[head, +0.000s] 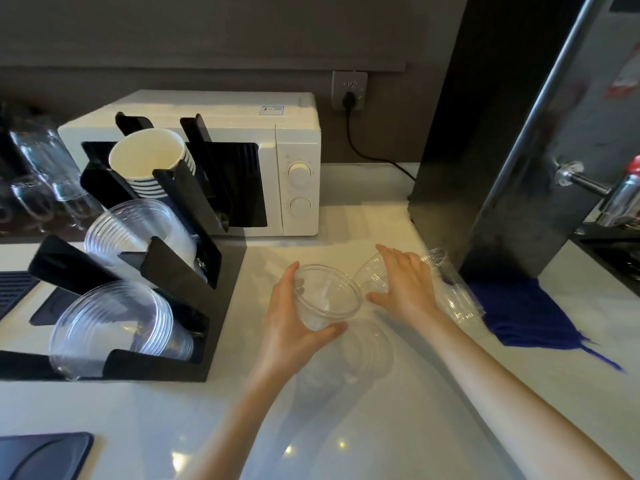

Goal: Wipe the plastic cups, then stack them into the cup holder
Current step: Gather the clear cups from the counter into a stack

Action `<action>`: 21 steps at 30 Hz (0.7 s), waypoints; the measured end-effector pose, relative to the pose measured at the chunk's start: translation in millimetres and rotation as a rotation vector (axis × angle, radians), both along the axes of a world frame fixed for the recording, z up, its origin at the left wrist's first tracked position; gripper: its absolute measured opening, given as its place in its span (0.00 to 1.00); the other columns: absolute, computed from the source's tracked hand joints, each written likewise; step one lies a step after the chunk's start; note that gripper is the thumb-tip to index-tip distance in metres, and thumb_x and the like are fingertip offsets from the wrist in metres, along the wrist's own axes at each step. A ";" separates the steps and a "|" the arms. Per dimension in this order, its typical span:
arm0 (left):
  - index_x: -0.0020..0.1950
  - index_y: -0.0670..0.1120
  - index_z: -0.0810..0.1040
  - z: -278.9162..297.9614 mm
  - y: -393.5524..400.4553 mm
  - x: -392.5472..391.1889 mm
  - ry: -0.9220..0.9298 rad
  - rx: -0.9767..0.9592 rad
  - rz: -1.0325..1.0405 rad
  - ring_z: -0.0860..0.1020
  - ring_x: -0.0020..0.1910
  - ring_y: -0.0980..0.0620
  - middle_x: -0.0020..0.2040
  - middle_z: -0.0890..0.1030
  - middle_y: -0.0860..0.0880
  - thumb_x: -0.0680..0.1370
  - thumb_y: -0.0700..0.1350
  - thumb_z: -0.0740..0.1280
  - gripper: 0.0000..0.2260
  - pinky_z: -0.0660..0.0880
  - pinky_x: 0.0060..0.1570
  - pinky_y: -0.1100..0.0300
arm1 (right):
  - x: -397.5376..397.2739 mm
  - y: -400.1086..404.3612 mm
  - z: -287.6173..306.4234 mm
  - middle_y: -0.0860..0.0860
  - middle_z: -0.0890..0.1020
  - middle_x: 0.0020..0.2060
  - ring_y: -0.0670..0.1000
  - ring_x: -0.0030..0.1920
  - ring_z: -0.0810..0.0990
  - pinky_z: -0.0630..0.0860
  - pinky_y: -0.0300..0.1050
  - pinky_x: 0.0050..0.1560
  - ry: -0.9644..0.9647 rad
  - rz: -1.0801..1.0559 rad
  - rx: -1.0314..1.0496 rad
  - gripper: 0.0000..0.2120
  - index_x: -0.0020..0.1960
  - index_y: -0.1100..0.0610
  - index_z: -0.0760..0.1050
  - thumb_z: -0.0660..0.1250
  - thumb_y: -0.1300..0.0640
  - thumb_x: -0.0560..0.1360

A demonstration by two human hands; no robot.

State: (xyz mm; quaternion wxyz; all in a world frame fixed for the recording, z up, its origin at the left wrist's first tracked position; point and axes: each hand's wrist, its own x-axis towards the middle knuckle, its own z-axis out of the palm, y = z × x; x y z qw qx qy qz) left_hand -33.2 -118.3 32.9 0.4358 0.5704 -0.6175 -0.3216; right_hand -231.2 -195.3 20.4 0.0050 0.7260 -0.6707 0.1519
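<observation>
Left hand (294, 317) grips a clear plastic cup (327, 297) around its wall, thumb under, fingers curled over the rim, mouth tilted toward the camera above the white counter (346, 427). Right hand (403, 285) lies spread and half-open over a second clear cup (450, 289) lying on its side beside the blue cloth (526, 313). Black cup holder (166, 271) at left carries stacked clear cups (114, 327) and paper cups (149, 161), in front of the microwave (277, 161).

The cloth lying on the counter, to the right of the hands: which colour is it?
Dark blue. The cloth shows best in the head view.
</observation>
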 end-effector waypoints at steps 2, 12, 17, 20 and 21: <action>0.71 0.56 0.54 -0.9 -2.6 -0.8 -0.013 0.005 -0.008 0.69 0.61 0.56 0.66 0.68 0.50 0.59 0.50 0.79 0.48 0.65 0.57 0.62 | 1.1 0.5 13.0 0.54 0.69 0.69 0.58 0.66 0.67 0.64 0.53 0.64 -0.176 0.004 -0.074 0.43 0.71 0.53 0.56 0.74 0.45 0.64; 0.71 0.54 0.56 2.1 -13.0 -10.6 -0.031 0.010 -0.016 0.69 0.60 0.56 0.66 0.69 0.50 0.59 0.49 0.79 0.47 0.64 0.57 0.63 | 23.5 25.8 98.0 0.48 0.70 0.64 0.46 0.65 0.69 0.67 0.42 0.63 -1.197 0.170 -0.154 0.36 0.67 0.45 0.59 0.74 0.48 0.64; 0.71 0.54 0.56 2.9 -13.0 -20.5 -0.028 -0.010 -0.030 0.70 0.63 0.54 0.67 0.69 0.52 0.58 0.52 0.79 0.47 0.67 0.58 0.62 | 36.3 46.4 64.0 0.42 0.70 0.64 0.44 0.65 0.69 0.67 0.47 0.67 -1.107 0.198 -0.095 0.38 0.66 0.45 0.59 0.75 0.48 0.62; 0.62 0.64 0.61 7.9 -11.7 -29.3 0.051 -0.042 -0.033 0.73 0.58 0.61 0.60 0.73 0.58 0.58 0.52 0.79 0.39 0.70 0.52 0.69 | 34.7 55.9 48.6 0.32 0.66 0.63 0.39 0.67 0.66 0.63 0.34 0.67 -1.038 0.206 -0.055 0.41 0.68 0.47 0.58 0.73 0.43 0.61; 0.57 0.69 0.61 9.9 -11.3 -32.4 0.077 -0.049 -0.031 0.73 0.55 0.66 0.57 0.73 0.62 0.58 0.51 0.79 0.36 0.70 0.49 0.73 | 33.8 59.9 45.0 0.32 0.65 0.63 0.36 0.67 0.64 0.60 0.26 0.65 -1.034 0.210 -0.038 0.41 0.69 0.46 0.58 0.72 0.42 0.61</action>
